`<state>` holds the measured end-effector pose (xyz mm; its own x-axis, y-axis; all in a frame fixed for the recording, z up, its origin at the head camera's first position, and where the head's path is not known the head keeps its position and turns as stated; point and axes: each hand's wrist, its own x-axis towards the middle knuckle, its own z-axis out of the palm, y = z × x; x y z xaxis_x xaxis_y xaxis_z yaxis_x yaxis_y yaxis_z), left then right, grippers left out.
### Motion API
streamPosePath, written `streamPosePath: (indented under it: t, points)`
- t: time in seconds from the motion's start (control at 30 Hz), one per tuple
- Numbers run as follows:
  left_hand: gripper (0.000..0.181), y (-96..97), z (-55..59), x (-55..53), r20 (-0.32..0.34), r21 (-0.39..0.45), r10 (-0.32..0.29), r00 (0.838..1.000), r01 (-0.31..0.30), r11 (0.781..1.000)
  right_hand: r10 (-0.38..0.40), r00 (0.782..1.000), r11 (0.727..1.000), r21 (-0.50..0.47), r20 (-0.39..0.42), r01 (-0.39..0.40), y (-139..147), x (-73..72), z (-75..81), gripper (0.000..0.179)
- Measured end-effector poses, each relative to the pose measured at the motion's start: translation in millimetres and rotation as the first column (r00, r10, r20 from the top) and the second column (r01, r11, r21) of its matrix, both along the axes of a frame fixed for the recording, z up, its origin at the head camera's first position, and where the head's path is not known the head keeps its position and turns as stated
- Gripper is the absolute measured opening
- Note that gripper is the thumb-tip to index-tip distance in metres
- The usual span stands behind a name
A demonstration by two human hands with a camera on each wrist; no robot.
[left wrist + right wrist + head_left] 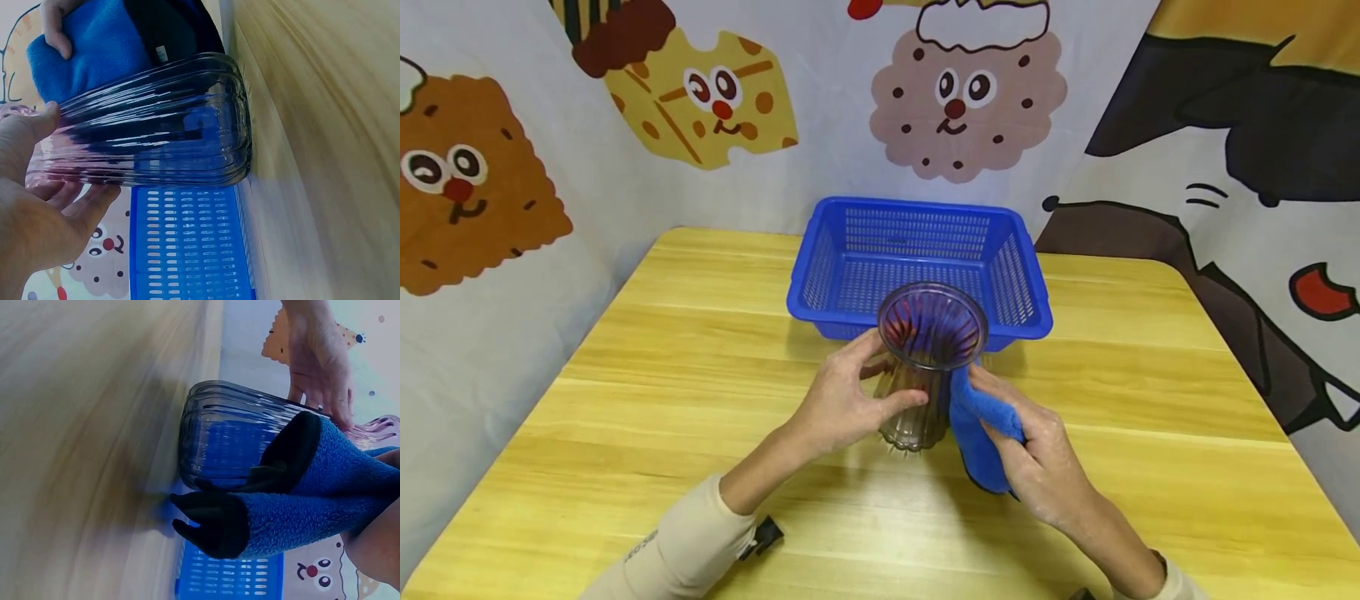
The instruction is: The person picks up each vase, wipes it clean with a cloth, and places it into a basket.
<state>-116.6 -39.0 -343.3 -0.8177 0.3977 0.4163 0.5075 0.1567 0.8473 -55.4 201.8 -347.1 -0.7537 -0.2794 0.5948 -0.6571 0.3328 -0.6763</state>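
Observation:
A ribbed, tinted clear glass vase [913, 421] with a flared rim is upright in front of me, its base at or just above the tabletop; I cannot tell whether it touches. My left hand [842, 404] grips it from the left, thumb across the near side below the rim. On the other side, my right hand [1037, 467] pinches a folded blue cloth [981, 446] against the glass. The cloth [319, 519] hangs in folds with a dark edging in the right wrist view. In the left wrist view a small white tag shows on its dark part.
Behind the vase stands a blue perforated plastic basket [917, 271], nothing seen inside it. Both are on a wood-grain table [685, 383]. Around the table's back and sides hangs a curtain [835, 117] printed with cartoon food. A black strap end [763, 537] sticks out by the left sleeve.

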Motion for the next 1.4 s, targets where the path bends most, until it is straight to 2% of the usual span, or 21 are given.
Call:
streamPosePath:
  t: [0.1, 0.4, 0.73, 1.13, 1.4]
  points:
    - [0.072, 0.5, -0.5, -0.7, 0.005, -0.004, -0.003, 1.0, 0.003, 1.0, -0.022, 0.999, 0.999, 0.037, -0.025, 0.023, 1.3, -0.1, -3.3, 0.05]
    - [0.073, 1.3, -1.6, -0.9, 0.002, -0.007, 0.019, 1.0, -0.019, 1.0, -0.074, 0.997, 0.99, 0.124, 0.034, 0.07, 4.5, 0.6, -6.5, 0.045]
    - [0.073, 2.4, -0.4, 1.2, 0.006, -0.01, 0.051, 0.999, -0.051, 0.999, -0.088, 0.993, 0.981, 0.182, 0.081, 0.072, 5.4, -0.3, -10.3, 0.041]
    - [0.072, 3.9, -0.8, 2.6, -0.001, -0.041, 0.102, 0.995, -0.102, 0.994, -0.12, 0.99, 0.972, 0.214, 0.075, 0.101, 3.4, 1.4, -10.5, 0.049]
    - [0.071, 3.6, -0.6, 2.3, 0.003, -0.046, 0.103, 0.995, -0.103, 0.994, -0.115, 0.99, 0.969, 0.227, 0.079, 0.095, 4.4, 0.4, -14.6, 0.057]
